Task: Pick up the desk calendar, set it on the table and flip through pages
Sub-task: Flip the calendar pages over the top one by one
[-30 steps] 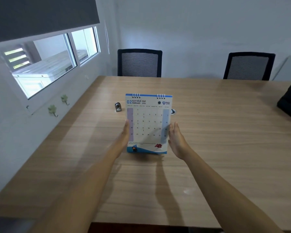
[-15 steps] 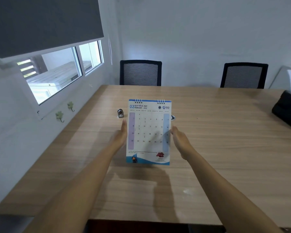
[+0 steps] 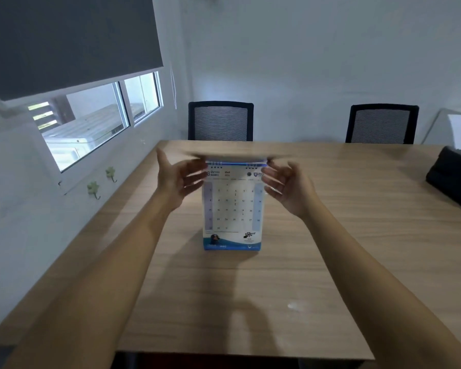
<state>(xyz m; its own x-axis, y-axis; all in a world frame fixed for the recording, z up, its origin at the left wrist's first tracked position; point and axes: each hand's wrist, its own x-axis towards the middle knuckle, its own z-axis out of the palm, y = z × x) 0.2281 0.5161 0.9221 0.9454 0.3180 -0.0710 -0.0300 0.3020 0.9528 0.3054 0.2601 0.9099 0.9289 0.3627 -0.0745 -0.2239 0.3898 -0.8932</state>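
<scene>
We see a desk calendar [image 3: 232,209] standing upright near the middle of a wooden bench [image 3: 343,235], its blue base resting on the wood well back from the near edge, with bare surface open on every side of it. A lifted page [image 3: 232,155], seen almost edge-on and blurred, lies level over the wire binding at the top. The left hand [image 3: 177,179] is raised beside the calendar's upper left corner, its fingers spread loosely and reaching to the lifted page; the right hand [image 3: 286,186] mirrors it at the upper right corner, fingers likewise loose and curled toward the binding. We cannot tell whether either hand actually pinches the sheet. The facing page shows a month grid running to 31, with the header reading "MARCH" below a line of non-Latin script, and the letters "RID" beside a shield logo at top right; smaller print is too blurred to read. A black bag [image 3: 453,179] sits at the bench's right edge, well apart. Two black mesh chairs [image 3: 221,121] stand at the far edge, and the left edge runs along a white wall under a window [image 3: 99,113].
</scene>
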